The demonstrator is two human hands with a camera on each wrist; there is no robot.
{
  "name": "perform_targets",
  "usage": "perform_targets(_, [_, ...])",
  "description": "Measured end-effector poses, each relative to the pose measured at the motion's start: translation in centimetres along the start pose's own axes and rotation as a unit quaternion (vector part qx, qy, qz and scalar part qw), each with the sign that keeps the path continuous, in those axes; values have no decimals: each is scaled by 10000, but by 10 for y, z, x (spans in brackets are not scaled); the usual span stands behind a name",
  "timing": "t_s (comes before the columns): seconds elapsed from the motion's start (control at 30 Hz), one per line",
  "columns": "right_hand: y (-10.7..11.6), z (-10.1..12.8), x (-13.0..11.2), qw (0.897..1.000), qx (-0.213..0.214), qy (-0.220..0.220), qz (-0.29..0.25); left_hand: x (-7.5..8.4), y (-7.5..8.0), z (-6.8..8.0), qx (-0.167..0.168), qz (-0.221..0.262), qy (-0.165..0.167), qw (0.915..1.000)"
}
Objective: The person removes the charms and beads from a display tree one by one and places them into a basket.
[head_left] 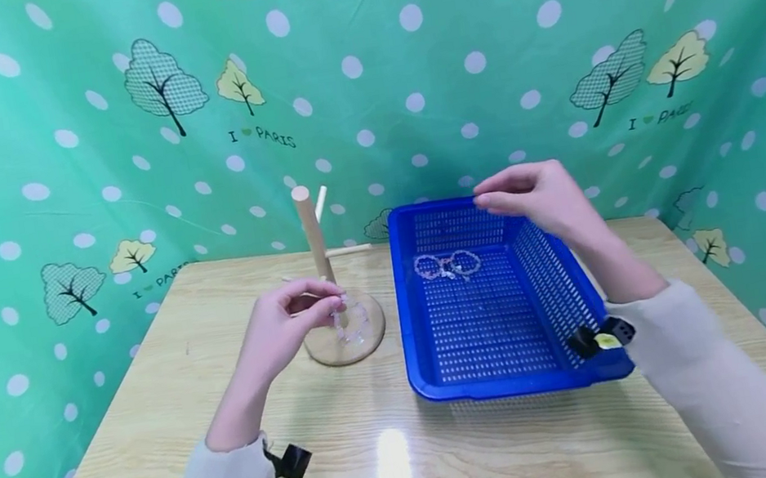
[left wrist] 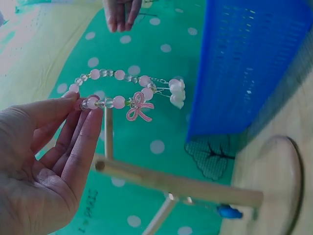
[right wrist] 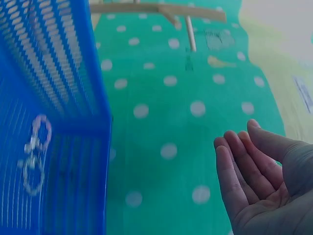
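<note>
My left hand pinches a beaded bracelet between thumb and fingertips, in front of the wooden peg stand. Pink and clear beads make up the loop, which hangs with a pink bow charm and white petal-like charms. Over the back right of the blue basket hovers my right hand, fingers slightly bent and holding nothing. Two bracelets, one pinkish and one pale, lie in the basket side by side.
The stand has a round base and thin side pegs. A small blue piece shows low by its post in the left wrist view. A green dotted cloth hangs behind and beside the wooden table.
</note>
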State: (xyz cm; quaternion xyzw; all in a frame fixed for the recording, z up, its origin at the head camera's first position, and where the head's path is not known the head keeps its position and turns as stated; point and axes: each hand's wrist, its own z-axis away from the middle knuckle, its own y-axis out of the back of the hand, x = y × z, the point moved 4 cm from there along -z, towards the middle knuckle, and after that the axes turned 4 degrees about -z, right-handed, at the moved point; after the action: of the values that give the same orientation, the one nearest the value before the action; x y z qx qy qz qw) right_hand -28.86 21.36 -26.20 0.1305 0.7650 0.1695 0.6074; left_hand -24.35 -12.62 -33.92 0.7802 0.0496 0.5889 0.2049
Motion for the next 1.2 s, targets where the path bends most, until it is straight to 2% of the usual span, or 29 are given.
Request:
perform_targets(0.3, [60, 24, 45, 9976, 278, -565, 292, 25, -29, -27, -390, 19, -315, 9987])
perform_targets(0.57, [89, 44, 86, 9943, 229, -846, 603, 43, -58, -50, -648, -145, -524, 9964])
perform_targets(0.77, [87, 54, 119, 9929, 34, -727, 944, 48, -80, -68, -847, -218, -625, 9942])
perform_targets(0.9, [79, 60, 135, 9938, 49, -621, 926, 47, -97, -89, -985, -357, -602, 9927])
perform_targets(1.03, [76, 68, 141, 9919, 300, -440, 1152, 48, -120, -118, -1245, -484, -296, 9906])
perform_targets(1.2, [66, 73, 137, 9834, 535, 187, 1721, 45, -148, -146, -1621, -725, 151, 9840])
